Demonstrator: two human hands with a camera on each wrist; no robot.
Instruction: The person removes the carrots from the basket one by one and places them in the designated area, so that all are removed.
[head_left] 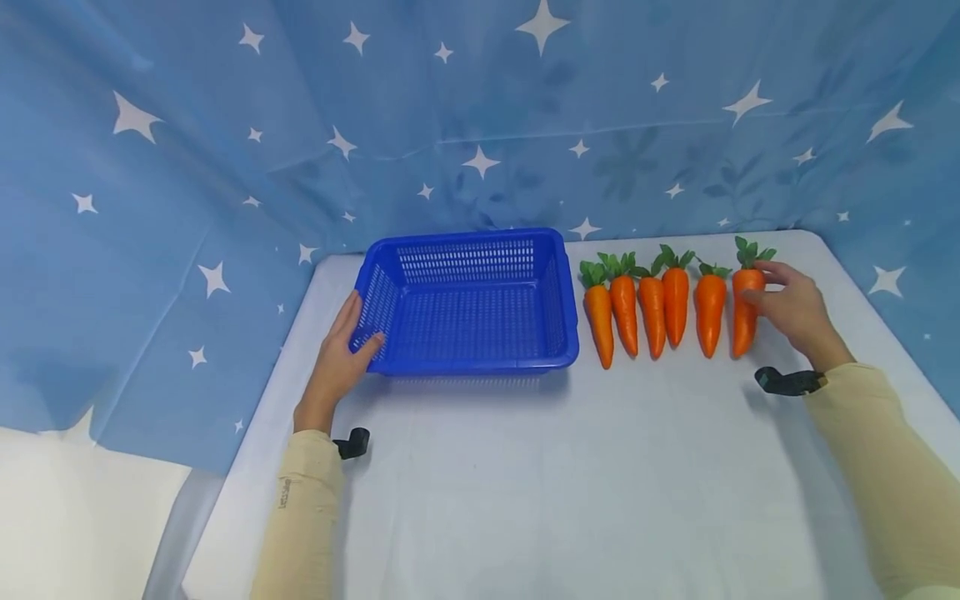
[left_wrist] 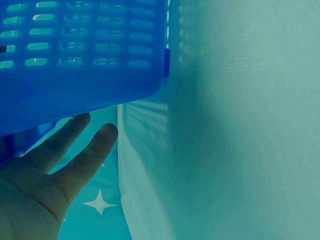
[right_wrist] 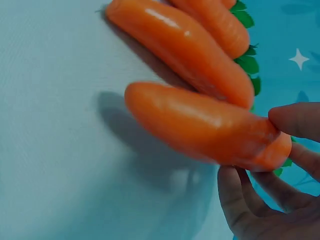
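Note:
An open blue plastic basket [head_left: 465,364] with slotted sides stands on the white table. My left hand [head_left: 339,358] holds its left rim, the thumb over the rim and the fingers along the outside. In the left wrist view two fingers [left_wrist: 90,155] stretch out beside the slotted wall. At the right end of a row of carrots, my right hand [head_left: 795,308] pinches the rightmost carrot [head_left: 744,321] near its leafy top. The right wrist view shows this carrot [right_wrist: 195,125] between thumb and fingers, its shadow set apart from its tip.
Several more orange carrots [head_left: 709,312] with green leaves lie side by side between the basket and the right hand, tips toward me. The white table [head_left: 570,483] ends at a blue curtain [head_left: 480,100] with white stars at the back and sides.

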